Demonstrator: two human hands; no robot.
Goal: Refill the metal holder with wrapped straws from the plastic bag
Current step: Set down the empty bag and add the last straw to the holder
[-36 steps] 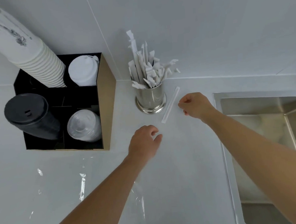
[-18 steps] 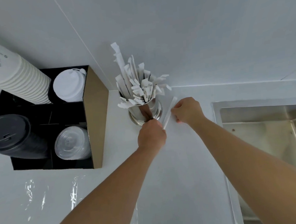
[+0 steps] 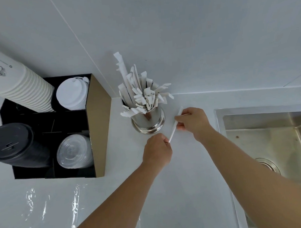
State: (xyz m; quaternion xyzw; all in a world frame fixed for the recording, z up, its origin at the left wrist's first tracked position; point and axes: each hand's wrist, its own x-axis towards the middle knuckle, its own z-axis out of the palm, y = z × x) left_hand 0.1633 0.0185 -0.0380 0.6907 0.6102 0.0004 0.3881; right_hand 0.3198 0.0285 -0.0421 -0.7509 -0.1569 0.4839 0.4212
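Observation:
A shiny metal holder stands by the back wall, packed with several white wrapped straws that fan out at the top. Just right of it, one wrapped straw is held at a slant above the counter. My left hand pinches its lower end. My right hand pinches it near its upper part. The clear plastic bag lies flat on the counter at the lower left, away from both hands.
A black box organiser at the left holds a stack of paper cups, white lids, black lids and clear lids. A steel sink is set into the counter at the right.
The loose straw that lay on the counter is now lifted off it, gripped by both hands. My left hand reached forward to its lower end; my right hand closed on its upper part.

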